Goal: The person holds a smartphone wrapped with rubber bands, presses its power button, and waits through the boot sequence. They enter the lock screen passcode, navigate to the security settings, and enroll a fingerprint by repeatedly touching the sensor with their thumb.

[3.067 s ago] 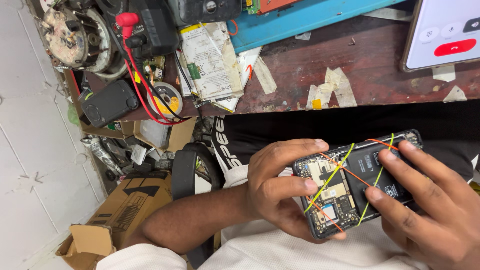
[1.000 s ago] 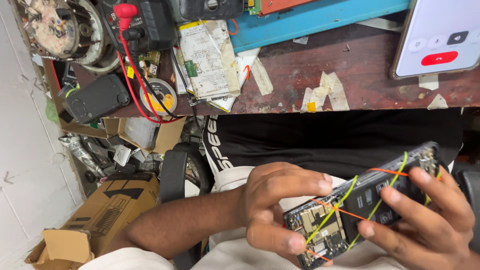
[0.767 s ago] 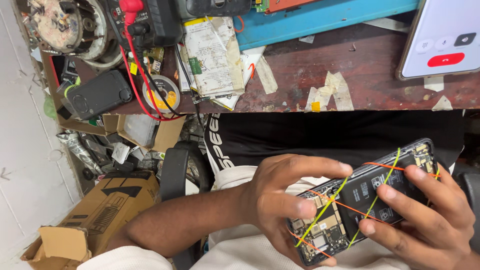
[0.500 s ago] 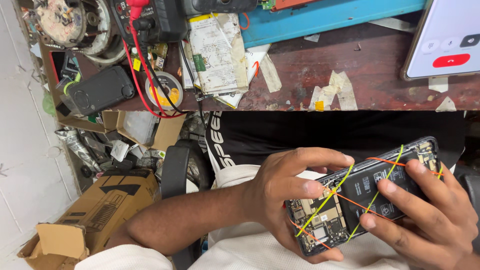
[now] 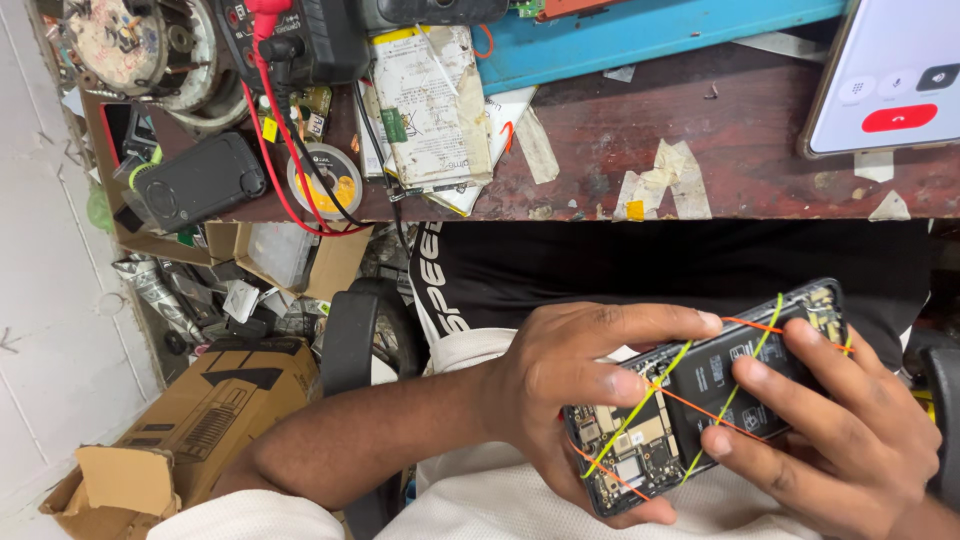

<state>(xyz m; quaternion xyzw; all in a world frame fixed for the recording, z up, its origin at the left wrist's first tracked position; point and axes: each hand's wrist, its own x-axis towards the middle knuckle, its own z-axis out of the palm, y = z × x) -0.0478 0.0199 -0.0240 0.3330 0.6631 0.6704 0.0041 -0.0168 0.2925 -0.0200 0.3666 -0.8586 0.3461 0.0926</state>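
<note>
1. An opened phone [image 5: 705, 395], its back cover off and circuit boards and battery exposed, is held over the lap, below the bench [image 5: 740, 150] edge.
2. The phone's lower end is gripped by the left hand [image 5: 580, 385], fingers curled around it, thumb laid along the top edge.
3. The upper end is clasped by the right hand [image 5: 850, 440], fingers spread across the battery.
4. Yellow and orange rubber bands [image 5: 690, 400] are crossed over the phone.
5. A second phone [image 5: 885, 75], screen lit, is seen lying on the bench, with a multimeter [image 5: 295, 40] and red leads at the far left.
</note>
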